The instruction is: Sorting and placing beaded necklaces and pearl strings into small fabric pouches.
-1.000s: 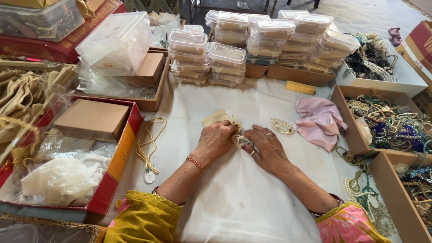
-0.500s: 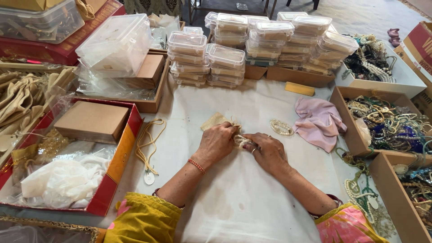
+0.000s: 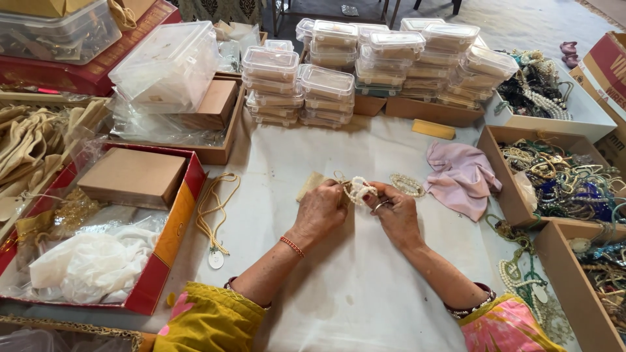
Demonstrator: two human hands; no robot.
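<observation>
My left hand [image 3: 321, 210] and my right hand [image 3: 395, 213] meet over the white cloth [image 3: 365, 293], both pinching a small bundle of white pearl beads [image 3: 359, 189] between their fingertips. A small beige pouch [image 3: 312, 186] lies under the left hand's fingers. Another short pearl strand [image 3: 407, 184] rests on the cloth just beyond my right hand. My left wrist wears a red bangle, and the right hand has a ring.
A cream bead necklace with a tag [image 3: 215, 215] lies left of my hands. A pink cloth [image 3: 462, 176] lies to the right. Stacked clear plastic boxes [image 3: 326, 91] stand behind. Cardboard boxes of jewellery [image 3: 561, 179] line the right; a red tray [image 3: 166, 241] sits left.
Both hands have lifted slightly and drawn together, gathering the pearl beads up off the cloth into a bunch between the fingertips.
</observation>
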